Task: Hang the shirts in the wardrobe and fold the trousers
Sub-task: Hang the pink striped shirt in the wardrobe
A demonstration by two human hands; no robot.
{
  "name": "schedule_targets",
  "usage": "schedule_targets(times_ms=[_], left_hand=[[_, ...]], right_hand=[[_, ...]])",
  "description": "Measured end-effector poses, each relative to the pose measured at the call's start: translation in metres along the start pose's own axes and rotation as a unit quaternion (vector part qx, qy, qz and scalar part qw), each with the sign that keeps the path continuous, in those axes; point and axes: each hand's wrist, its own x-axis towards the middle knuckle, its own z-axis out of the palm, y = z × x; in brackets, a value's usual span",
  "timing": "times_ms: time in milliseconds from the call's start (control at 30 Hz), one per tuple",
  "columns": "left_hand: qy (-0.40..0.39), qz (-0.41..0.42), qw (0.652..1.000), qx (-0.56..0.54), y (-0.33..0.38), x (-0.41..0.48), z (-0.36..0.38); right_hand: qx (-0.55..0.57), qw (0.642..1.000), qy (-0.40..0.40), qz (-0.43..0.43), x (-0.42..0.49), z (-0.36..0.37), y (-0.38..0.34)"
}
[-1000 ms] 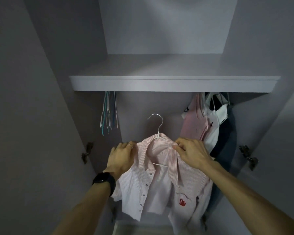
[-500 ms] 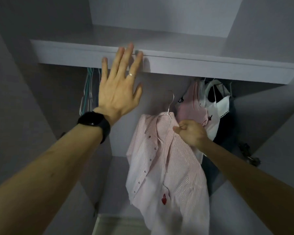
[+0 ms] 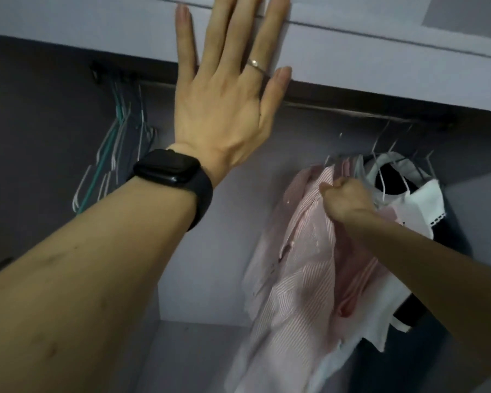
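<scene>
The pink striped shirt (image 3: 304, 251) hangs from my right hand (image 3: 345, 197), high inside the wardrobe (image 3: 210, 265). It is just below the rail (image 3: 352, 109) and pressed against the hung clothes (image 3: 417, 205) at the right end. My right hand is closed in a fist at the collar and grips the shirt there. I take it to be round the neck of the shirt's hanger, though cloth and fingers hide that. Holding it at the very top lets the body of the shirt fall straight and leaves the hook free to go over the rail. I cannot tell whether the hook is on the rail yet, because that spot is a blur of thin wire hooks.

My left hand (image 3: 224, 109) is open, fingers straight and spread, flat against the front edge of the shelf (image 3: 380, 61) above the rail. I judge it is there to steady me while I reach up and in with the other arm. A black watch (image 3: 173, 177) sits on that wrist and a thin ring (image 3: 254, 63) on one finger.

A bunch of empty hangers (image 3: 116, 154) dangles at the left end of the rail, well apart from the shirt. No trousers show here.
</scene>
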Motion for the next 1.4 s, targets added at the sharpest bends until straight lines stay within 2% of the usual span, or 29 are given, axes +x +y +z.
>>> schedule_targets(times_ms=[133, 300, 433, 500, 633, 800, 933, 1000, 1100, 1233, 1333, 1400], left_hand=[[0.044, -0.014, 0.999, 0.001, 0.001, -0.003, 0.012], [0.085, -0.043, 0.995, -0.008, 0.009, -0.004, 0.02], [0.05, -0.042, 0.998, -0.017, 0.011, -0.003, 0.015], [0.054, -0.048, 0.997, -0.015, 0.013, -0.002, 0.012], [0.057, -0.065, 0.996, -0.026, 0.017, -0.001, 0.01], [0.049, -0.058, 0.996, -0.045, 0.016, -0.006, 0.004], [-0.009, -0.069, 0.997, -0.045, 0.014, 0.0, -0.01], [-0.045, -0.078, 0.995, -0.05, 0.02, 0.001, -0.02], [-0.106, -0.087, 0.988, -0.065, 0.021, 0.002, -0.03], [-0.155, -0.117, 0.978, -0.076, 0.024, 0.01, -0.051], [-0.166, -0.146, 0.968, -0.119, 0.036, 0.015, -0.061], [-0.177, -0.161, 0.96, -0.147, 0.045, 0.002, -0.074]], right_hand=[[0.006, 0.994, 0.109, 0.008, 0.016, -0.003, -0.001], [0.055, 0.987, 0.149, -0.003, 0.016, 0.006, 0.012], [0.06, 0.981, 0.183, 0.013, 0.033, -0.005, -0.003], [0.017, 0.988, 0.152, -0.004, 0.048, -0.01, -0.012], [-0.083, 0.996, 0.034, -0.02, 0.07, -0.006, -0.004], [-0.112, 0.993, -0.024, -0.008, 0.071, -0.008, 0.007], [-0.101, 0.992, -0.075, -0.017, 0.045, -0.037, -0.01], [-0.071, 0.993, -0.084, -0.03, 0.02, -0.056, -0.015], [0.057, 0.994, -0.093, -0.009, -0.022, -0.078, -0.016], [0.237, 0.967, -0.097, -0.015, -0.081, -0.108, -0.01], [0.28, 0.957, -0.05, -0.052, -0.129, -0.135, 0.005], [0.282, 0.957, -0.05, -0.054, -0.16, -0.147, 0.021]])
